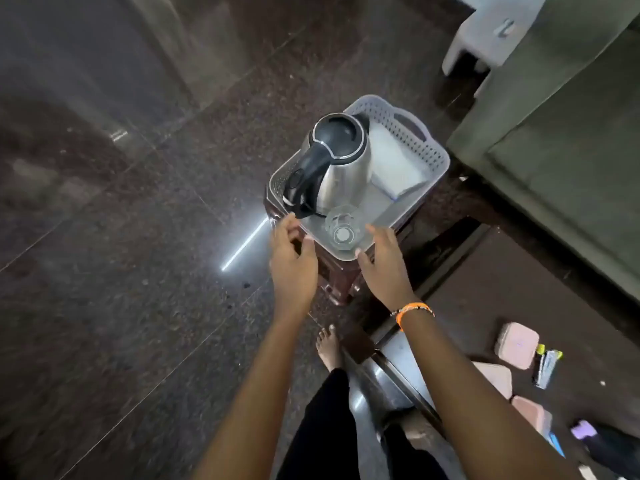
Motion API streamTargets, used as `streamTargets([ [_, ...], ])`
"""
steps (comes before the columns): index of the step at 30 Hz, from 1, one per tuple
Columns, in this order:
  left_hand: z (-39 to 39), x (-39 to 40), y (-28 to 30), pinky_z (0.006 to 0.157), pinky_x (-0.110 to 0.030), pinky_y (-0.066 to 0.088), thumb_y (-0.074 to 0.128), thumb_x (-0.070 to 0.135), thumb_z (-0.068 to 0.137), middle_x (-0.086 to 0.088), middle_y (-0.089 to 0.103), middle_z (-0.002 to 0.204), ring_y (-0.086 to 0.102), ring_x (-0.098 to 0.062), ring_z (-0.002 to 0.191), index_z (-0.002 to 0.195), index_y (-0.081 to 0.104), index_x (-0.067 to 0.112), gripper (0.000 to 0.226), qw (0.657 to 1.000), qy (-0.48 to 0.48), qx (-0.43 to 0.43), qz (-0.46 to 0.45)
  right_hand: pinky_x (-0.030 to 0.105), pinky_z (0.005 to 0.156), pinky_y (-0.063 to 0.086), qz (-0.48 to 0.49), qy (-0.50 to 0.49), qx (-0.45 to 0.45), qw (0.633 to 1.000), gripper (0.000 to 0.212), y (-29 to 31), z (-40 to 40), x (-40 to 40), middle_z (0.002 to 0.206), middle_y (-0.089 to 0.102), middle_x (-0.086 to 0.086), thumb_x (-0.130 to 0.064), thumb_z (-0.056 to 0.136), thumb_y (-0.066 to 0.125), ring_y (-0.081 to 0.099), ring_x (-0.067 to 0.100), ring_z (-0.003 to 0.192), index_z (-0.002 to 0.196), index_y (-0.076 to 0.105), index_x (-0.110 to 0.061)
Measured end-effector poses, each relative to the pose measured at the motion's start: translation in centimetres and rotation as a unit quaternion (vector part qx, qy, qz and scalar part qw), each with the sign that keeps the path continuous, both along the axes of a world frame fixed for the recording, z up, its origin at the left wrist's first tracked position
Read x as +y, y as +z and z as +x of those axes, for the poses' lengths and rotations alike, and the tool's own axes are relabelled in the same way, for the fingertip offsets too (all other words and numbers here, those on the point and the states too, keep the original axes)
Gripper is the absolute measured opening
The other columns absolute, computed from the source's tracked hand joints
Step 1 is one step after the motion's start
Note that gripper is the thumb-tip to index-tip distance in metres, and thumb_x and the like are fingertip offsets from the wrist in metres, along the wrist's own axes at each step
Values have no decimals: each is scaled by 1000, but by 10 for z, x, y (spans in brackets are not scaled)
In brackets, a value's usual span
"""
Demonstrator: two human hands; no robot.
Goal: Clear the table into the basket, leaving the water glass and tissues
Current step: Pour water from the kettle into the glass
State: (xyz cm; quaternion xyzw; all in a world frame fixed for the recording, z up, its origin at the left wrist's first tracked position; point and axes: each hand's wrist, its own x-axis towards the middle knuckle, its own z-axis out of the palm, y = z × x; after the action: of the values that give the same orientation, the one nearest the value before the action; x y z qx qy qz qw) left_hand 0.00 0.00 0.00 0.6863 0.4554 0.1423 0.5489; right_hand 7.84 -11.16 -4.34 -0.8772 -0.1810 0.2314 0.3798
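basket | holds kettle, glass | on stool

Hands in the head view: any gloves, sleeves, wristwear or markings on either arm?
Both hands are bare, no gloves, and both forearms are uncovered with no sleeve in view. The left hand has nothing on its wrist or fingers that shows. The right hand wears an orange thread band with small dark and light beads round the wrist. No rings or markings visible.
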Motion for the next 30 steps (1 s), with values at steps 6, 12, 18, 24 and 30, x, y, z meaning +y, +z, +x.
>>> streamTargets([
  [6,38,37,-22,108,-26,25,57,27,90,0,37,149,33,-12,135,145,32,20,61,998,-44,31,33,38,117,21,-58,-14,45,997,83,-39,15,35,146,26,20,-15,75,72,23,28,139,139,23,1],
  [12,71,68,-35,75,-3,41,72,26,75,20,54,95,55,6,86,107,49,25,39,997,-66,14,36,32,116,20,-68,-54,36,996,102,-67,26,53,149,22,16,-18,66,80,22,27,140,142,14,-3],
  [18,100,102,-40,61,-33,58,82,33,62,5,58,58,56,-12,55,68,61,25,23,985,-154,74,-39,28,95,38,-43,-95,-28,994,87,-64,31,48,125,48,13,-16,54,83,46,23,115,128,39,-4],
  [24,101,88,-29,65,-62,55,82,43,47,-12,58,73,56,-21,65,68,63,28,32,989,-129,23,-66,13,101,33,45,-168,-33,984,87,-45,31,24,120,48,10,-14,50,83,45,14,111,126,41,-5],
  [30,89,61,-4,64,-59,57,84,51,45,-5,62,69,60,-21,65,63,66,40,28,992,-124,10,-24,44,99,48,113,-202,-83,969,78,-13,23,-18,115,36,-40,-29,55,75,51,22,116,124,39,-29],
])
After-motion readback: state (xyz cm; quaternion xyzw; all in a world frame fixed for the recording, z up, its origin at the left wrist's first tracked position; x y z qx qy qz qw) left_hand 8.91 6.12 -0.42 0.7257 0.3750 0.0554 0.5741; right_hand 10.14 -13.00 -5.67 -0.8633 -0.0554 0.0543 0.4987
